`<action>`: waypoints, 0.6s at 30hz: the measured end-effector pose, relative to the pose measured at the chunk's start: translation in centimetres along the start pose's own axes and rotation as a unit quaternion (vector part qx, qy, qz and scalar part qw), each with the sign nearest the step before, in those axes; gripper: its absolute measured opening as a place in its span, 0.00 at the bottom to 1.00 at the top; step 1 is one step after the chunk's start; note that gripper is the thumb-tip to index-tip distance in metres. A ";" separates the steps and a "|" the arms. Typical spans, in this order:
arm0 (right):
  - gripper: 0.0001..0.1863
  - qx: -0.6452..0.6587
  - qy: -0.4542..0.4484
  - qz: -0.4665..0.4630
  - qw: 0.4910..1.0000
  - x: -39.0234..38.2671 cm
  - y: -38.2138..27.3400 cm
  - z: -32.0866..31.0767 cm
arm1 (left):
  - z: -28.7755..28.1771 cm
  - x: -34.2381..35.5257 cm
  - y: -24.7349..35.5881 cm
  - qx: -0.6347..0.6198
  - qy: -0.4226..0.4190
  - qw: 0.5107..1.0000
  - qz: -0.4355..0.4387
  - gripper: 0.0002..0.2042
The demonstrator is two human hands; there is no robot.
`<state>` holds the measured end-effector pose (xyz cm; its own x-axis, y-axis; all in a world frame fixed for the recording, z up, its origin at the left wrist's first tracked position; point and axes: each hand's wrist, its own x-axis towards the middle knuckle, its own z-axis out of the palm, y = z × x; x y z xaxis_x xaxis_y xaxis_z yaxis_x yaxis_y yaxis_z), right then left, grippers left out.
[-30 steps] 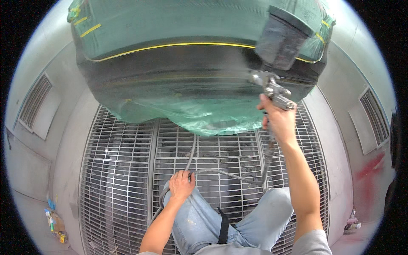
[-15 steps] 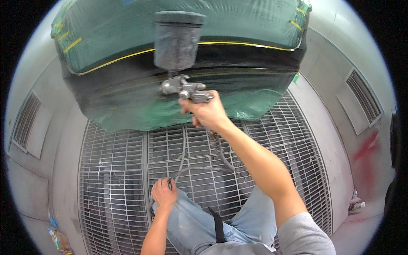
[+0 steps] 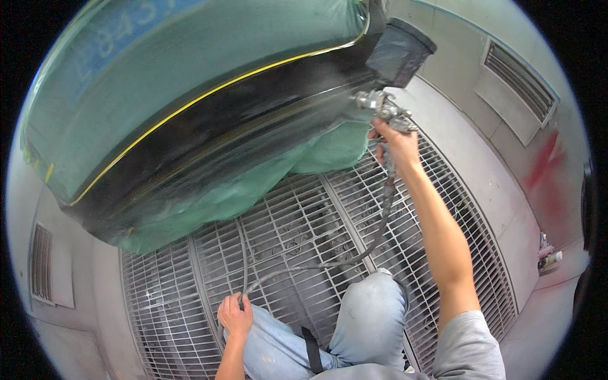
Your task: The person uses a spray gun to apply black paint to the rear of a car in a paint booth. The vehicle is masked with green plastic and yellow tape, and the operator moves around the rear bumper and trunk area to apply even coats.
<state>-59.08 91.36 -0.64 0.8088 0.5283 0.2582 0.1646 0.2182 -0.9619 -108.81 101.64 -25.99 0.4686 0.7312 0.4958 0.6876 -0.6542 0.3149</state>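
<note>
My right hand point(image 3: 400, 147) grips a metal spray gun point(image 3: 380, 102) by its handle, with a dark, translucent paint cup point(image 3: 400, 56) tilted on top. The nozzle points left at the right end of a glossy black car panel point(image 3: 237, 104), where a faint mist hangs. Green masking film point(image 3: 171, 60) covers the area above the panel, edged with yellow tape point(image 3: 212, 95). More green film point(image 3: 335, 147) hangs below it. On my left knee, my left hand point(image 3: 235, 315) closes round the grey air hose point(image 3: 316, 266), which runs up to the gun handle.
Metal floor grating point(image 3: 288, 221) lies under me and the car. Louvred vents point(image 3: 520, 82) are set in the pale booth walls on both sides. Red overspray point(image 3: 544, 168) marks the right wall, with small bottles point(image 3: 550, 258) near its foot. The hose loops across the grating.
My right hand has carried the spray gun to the right, to the panel's right end. The view has turned, tilting the car. My left hand stays on the hose by my knee.
</note>
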 end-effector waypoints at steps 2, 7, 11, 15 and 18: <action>0.10 0.002 0.046 -0.004 0.999 3.1 0.4 -3.6 | 0.4 0.6 1.2 -0.002 0.011 1.000 0.022 0.08; 0.10 0.011 0.103 -0.022 0.994 9.6 0.9 -11.6 | 1.4 1.8 4.7 -0.007 -0.019 1.000 0.013 0.07; 0.13 0.019 0.140 -0.020 0.990 15.2 3.0 -16.5 | 2.1 3.1 7.9 -0.001 -0.018 0.999 0.034 0.06; 0.14 0.026 0.158 -0.009 0.987 20.5 5.3 -21.1 | 2.9 4.5 10.7 0.004 -0.005 0.999 0.046 0.05; 0.15 0.013 0.194 -0.011 0.981 23.6 7.0 -22.8 | 3.7 5.5 12.1 -0.009 -0.002 0.999 0.040 0.04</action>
<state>-25.98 86.59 -3.30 0.9601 0.1723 0.2203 0.1736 0.2504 -0.9524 -95.83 98.47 -22.40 0.5241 0.6769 0.5169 0.6371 -0.7144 0.2895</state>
